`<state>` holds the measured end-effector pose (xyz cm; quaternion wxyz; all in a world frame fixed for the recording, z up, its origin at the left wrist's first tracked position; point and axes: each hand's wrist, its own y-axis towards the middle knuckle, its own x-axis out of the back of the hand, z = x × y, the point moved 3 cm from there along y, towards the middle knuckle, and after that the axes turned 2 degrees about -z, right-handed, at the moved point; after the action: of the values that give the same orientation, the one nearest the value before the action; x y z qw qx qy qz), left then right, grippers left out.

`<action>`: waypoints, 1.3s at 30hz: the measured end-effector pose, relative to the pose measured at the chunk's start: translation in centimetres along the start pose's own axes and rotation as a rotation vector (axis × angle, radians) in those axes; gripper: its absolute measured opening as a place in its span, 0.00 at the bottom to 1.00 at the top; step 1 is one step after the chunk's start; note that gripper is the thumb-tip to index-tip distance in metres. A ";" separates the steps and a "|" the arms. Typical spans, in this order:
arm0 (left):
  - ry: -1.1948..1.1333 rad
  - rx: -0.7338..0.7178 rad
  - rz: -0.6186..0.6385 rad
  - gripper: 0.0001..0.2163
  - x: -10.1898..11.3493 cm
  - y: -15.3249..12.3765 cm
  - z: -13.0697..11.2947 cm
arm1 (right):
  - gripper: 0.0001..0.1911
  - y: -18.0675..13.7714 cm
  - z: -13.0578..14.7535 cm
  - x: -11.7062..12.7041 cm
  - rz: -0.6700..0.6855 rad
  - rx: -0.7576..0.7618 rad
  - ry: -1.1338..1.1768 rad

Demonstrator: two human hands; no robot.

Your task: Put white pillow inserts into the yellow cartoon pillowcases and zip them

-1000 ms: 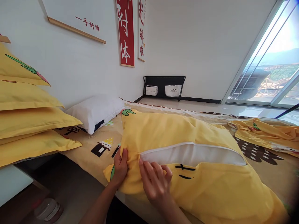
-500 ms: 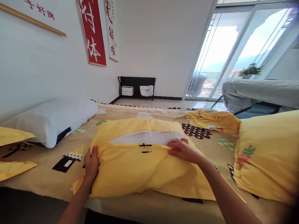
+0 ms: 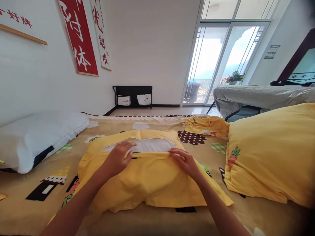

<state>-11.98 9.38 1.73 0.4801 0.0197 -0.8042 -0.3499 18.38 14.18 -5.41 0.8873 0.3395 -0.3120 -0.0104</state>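
A yellow pillowcase (image 3: 147,177) lies flat in front of me around a white pillow (image 3: 157,144), which shows through a long slit across its upper part. My left hand (image 3: 120,156) is over the left part of the slit, thumb and fingers apart, above the white pillow and the slit's near edge. At the slit's right end, my right hand (image 3: 183,160) has its fingers closed on the near edge of the pillowcase. Fingertips of this hand are partly hidden by the cloth.
The bed's patterned sheet (image 3: 46,186) lies beneath. A white pillow (image 3: 49,134) is on the left, a plump yellow pillow (image 3: 268,154) on the right. Crumpled yellow cloth (image 3: 206,126) lies behind. Beyond stand a black rack (image 3: 133,90) and a covered table (image 3: 261,95).
My left hand has left the pillowcase's left side and moved right onto the slit. My right hand stays at the slit's right end. The camera view has turned to the right.
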 end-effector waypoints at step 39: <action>-0.491 0.443 0.327 0.20 -18.8 13.6 -7.8 | 0.23 1.8 -7.1 0.0 -0.083 -0.367 0.382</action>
<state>8.37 22.30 -2.34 0.3063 -0.0899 -0.9443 -0.0802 22.00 19.77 -8.41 0.9756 0.1813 -0.1176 -0.0387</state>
